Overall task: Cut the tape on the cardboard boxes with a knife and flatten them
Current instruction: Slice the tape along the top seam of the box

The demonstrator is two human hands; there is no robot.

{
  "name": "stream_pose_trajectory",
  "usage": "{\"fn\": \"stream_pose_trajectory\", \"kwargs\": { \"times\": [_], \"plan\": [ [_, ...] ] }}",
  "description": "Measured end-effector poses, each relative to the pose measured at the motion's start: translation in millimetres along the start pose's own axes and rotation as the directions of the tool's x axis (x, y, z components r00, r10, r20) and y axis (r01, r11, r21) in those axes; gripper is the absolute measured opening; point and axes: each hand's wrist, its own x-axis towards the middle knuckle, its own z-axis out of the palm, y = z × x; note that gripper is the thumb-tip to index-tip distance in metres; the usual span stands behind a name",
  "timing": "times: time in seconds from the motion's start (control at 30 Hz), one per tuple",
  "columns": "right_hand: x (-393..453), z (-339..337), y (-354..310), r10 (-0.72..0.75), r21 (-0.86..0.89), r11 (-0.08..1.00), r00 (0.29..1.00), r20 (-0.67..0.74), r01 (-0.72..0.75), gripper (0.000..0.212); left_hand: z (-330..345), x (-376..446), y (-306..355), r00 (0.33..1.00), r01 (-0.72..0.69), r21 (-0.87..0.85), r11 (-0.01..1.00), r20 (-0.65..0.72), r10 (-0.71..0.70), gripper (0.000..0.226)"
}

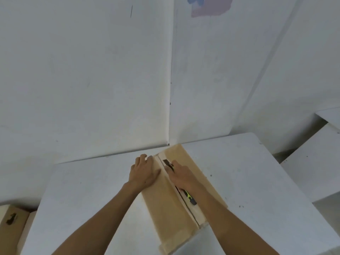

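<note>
A long brown cardboard box [169, 214] lies on the white table [92, 190], running from the far wall corner toward me. A tape seam runs down the middle of its top. My left hand [144, 172] rests flat on the box's left half near the far end, fingers spread. My right hand [181, 176] grips a utility knife [190, 198] with a black and yellow-green handle. The knife's dark front end sits on the seam near the far end; its rear end sticks out behind my wrist.
White walls meet in a corner right behind the box. Another cardboard box [12, 225] stands low at the left, beside the table. A second white surface [316, 173] stands to the right, across a dark gap.
</note>
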Motion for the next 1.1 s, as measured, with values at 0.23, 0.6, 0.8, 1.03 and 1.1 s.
{"fn": "stream_pose_trajectory", "kwargs": {
  "times": [0.23, 0.6, 0.8, 1.03, 1.1],
  "plan": [
    [36.2, -8.8, -16.9, 0.005, -0.14, 0.99, 1.0, -0.022, -0.008, 0.03, 5.9, 31.8, -7.5, 0.997, 0.062, -0.222, 0.973, 0.058, -0.05, 0.053],
    [71.2, 4.9, -34.8, 0.0, -0.419, 0.908, 0.999, -0.04, -0.017, 0.047, 11.6, 40.4, -31.0, 0.996, 0.072, -0.471, 0.879, -0.004, -0.084, 0.033],
    [75.6, 2.5, -36.7, -0.05, -0.509, 0.861, 0.998, -0.036, 0.025, 0.038, 13.7, 36.9, -30.8, 0.991, 0.065, -0.549, 0.833, -0.066, -0.12, 0.021],
    [77.3, -2.9, -36.1, -0.042, -0.501, 0.864, 0.999, 0.018, 0.045, 0.041, 11.5, 33.0, -30.3, 0.986, 0.062, -0.578, 0.813, -0.088, -0.138, 0.021],
    [79.0, -2.4, -37.5, -0.059, -0.52, 0.853, 0.998, 0.012, 0.057, 0.04, 11.5, 32.8, -30.6, 0.985, 0.058, -0.58, 0.813, -0.099, -0.141, 0.022]
  ]
}}
